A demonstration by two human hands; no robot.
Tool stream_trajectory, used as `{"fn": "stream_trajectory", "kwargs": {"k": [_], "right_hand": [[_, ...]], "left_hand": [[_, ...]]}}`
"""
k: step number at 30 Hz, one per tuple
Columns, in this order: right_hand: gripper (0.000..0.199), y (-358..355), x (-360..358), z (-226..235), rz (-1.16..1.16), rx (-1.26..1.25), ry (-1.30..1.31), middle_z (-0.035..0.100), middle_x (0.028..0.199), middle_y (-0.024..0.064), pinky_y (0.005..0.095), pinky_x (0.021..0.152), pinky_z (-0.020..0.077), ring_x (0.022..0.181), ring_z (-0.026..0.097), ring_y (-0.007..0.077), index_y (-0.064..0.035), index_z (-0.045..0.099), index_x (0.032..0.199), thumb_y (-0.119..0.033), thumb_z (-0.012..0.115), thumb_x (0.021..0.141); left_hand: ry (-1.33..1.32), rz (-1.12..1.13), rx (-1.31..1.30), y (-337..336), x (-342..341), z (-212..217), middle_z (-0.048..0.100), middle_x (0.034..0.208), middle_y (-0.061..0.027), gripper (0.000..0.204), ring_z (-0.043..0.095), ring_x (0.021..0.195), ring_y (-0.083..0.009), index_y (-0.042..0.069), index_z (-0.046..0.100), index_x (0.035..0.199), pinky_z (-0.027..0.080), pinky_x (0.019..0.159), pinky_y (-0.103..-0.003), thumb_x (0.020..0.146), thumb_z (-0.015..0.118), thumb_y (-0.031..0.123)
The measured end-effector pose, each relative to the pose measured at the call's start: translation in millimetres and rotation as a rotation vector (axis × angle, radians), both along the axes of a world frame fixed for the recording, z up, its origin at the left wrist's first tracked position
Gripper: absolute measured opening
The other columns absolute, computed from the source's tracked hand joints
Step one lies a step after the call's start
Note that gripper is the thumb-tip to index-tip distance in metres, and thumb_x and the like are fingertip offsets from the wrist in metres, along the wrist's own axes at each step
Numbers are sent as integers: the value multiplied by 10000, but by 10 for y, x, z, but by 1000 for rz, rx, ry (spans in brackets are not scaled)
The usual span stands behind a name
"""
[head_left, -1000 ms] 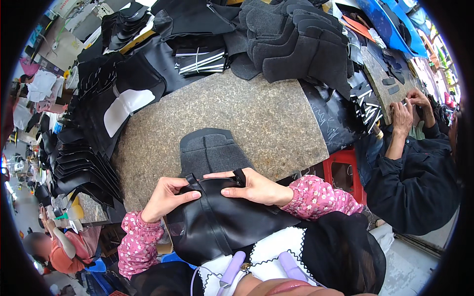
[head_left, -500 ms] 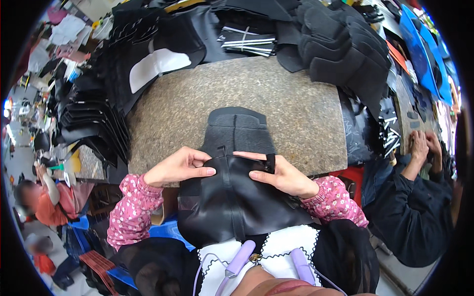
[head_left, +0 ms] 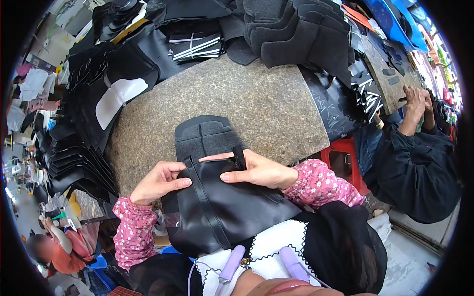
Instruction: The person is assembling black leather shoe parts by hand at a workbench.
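A glossy black leather piece, shaped like a boot upper, hangs from my hands over the table's near edge towards my lap. A taped seam runs down its middle. Its dark grey fuzzy lining part lies flat on the table beyond my fingers. My left hand pinches the leather's upper edge left of the seam, thumb on top. My right hand grips the same edge right of the seam, index finger stretched along it. A narrow black strip stands up by the right fingers; whether they hold it is hidden.
The speckled tabletop is bordered by stacked black leather pieces, grey fuzzy pieces, a tied bundle of black-and-white strips and a white-backed piece. At right sit a red stool and a co-worker in dark clothes.
My view has turned, so the table and piles sit further left and tilted. Both hands keep their hold on the leather, with little change in finger position.
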State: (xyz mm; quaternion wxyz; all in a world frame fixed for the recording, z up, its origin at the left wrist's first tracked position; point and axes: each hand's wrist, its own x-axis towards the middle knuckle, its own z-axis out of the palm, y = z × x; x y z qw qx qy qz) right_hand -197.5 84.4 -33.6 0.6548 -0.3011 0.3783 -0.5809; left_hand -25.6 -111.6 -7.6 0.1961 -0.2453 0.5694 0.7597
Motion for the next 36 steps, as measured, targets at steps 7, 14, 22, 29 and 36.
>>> {"fn": "stream_trajectory", "kwargs": {"k": [7,14,22,29,36], "right_hand": [[343,-93,-327,196,136,15,216,626,943,29,248,786,444,859,534,83,15,607,1075,-187,690,811],[361,-408,-557,207,362,-174,434,669,869,40,231,695,463,765,557,56,48,627,1056,-253,648,860],[278,-438,-353,158,179,-141,613,661,738,64,259,628,453,683,535,56,59,653,920,-207,654,838],[252,-373,-235,217,-49,-69,761,633,755,216,372,665,462,700,629,313,34,674,845,-202,659,758],[283,-385,-213,75,20,-121,744,651,737,151,304,651,454,668,577,119,51,646,938,-216,624,846]], "left_hand": [[46,-40,-97,-3,-100,96,581,730,56,149,487,636,7,-13,636,921,386,549,-173,832,671,100],[42,-56,-86,-5,-190,181,581,733,64,148,480,636,14,-11,638,945,377,541,-167,836,665,85],[45,-76,-111,-14,-240,165,581,757,73,154,478,653,21,-6,641,945,376,545,-164,829,674,89],[41,-33,-97,12,-227,177,634,839,23,168,544,729,-7,-32,636,983,439,616,-164,839,650,55],[-25,-73,-57,-10,-157,158,639,825,15,178,554,723,-14,-43,632,983,453,626,-173,850,643,74]]}}
